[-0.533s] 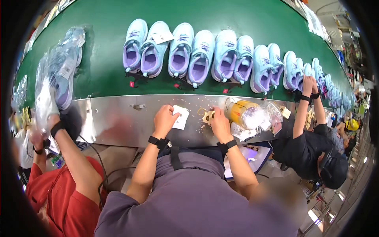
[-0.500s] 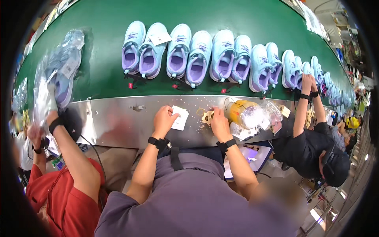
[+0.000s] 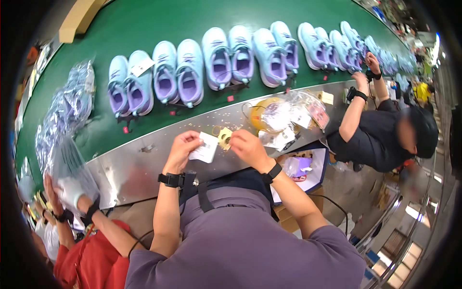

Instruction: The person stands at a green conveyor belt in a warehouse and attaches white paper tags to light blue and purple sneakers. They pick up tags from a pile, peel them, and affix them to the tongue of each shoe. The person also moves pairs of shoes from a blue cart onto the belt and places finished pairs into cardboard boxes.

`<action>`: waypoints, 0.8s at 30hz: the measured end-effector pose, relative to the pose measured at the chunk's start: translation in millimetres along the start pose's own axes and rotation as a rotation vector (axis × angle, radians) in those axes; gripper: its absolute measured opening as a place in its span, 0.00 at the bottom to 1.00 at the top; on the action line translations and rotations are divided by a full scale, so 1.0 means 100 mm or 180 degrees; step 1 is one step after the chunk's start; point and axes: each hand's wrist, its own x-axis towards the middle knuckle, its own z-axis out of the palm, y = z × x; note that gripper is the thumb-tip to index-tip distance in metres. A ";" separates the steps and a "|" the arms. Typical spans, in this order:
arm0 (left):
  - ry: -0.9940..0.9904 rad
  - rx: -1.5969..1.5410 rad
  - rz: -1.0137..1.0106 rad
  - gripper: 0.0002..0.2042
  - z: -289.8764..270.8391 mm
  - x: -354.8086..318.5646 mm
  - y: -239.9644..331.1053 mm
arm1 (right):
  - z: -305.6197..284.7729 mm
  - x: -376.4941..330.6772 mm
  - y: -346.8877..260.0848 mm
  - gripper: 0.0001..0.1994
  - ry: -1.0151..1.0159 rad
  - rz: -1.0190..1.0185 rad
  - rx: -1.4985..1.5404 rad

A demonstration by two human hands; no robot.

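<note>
White tag (image 3: 203, 148), held over the metal edge (image 3: 149, 169) of the green-topped desk (image 3: 163, 21). Noted left to right: blue shoes in clear wrapping (image 3: 79, 96) at the far left, with a clear bag (image 3: 74, 164) handled by a co-worker in red (image 3: 98, 255). Next, a light-blue pair (image 3: 140, 91) on which a loose white card (image 3: 142, 67) is laid; on the three pairs following, no such card is seen. Carding, then, is judged done on one pair only and lacking on those three; wrapping is seen at the left end alone. Left hand (image 3: 184, 147): the white tag is pinched between thumb and forefinger, the grip pressed together. Just right of the tag, a yellow piece with holes (image 3: 224, 138); pale crumbs (image 3: 209, 118) are strewn behind it. Right hand (image 3: 250, 150): fingertips are bunched at the yellow piece's edge; whether anything is pinched by that grip cannot be told. Farther right, a yellow roll (image 3: 258, 114), clear plastic (image 3: 276, 117) and more white tags (image 3: 277, 139) are heaped; below, an open box (image 3: 315, 179) is seen. At far right, a co-worker in black (image 3: 373, 139) is noted by the shoe line.
</note>
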 end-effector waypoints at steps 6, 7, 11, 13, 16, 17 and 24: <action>-0.0941 -0.0757 -0.0586 0.06 0.58 0.22 0.01 | -0.31 -0.09 -0.14 0.11 0.0315 -0.0167 0.0033; -0.0993 -0.0736 -0.0628 0.06 0.63 0.24 0.05 | -0.37 -0.10 -0.14 0.11 0.0383 -0.0193 -0.0024; -0.0596 -0.0736 -0.0014 0.09 0.94 0.29 0.19 | -0.91 0.10 -0.16 0.10 0.1199 -0.0157 -0.0625; -0.0531 -0.0313 0.0269 0.10 1.06 0.40 0.24 | -1.30 0.15 0.13 0.04 0.2233 0.0824 -0.0593; -0.0826 0.0269 0.0629 0.08 1.34 0.56 0.30 | -1.67 0.17 0.91 0.07 0.2359 0.2638 0.1049; -0.0996 0.0422 0.0739 0.07 1.48 0.61 0.30 | -1.73 0.13 1.12 0.07 0.2011 0.3272 0.1754; -0.1313 0.1517 0.1505 0.03 2.23 1.26 0.08 | -1.73 0.17 0.97 0.10 0.1832 0.2537 0.1376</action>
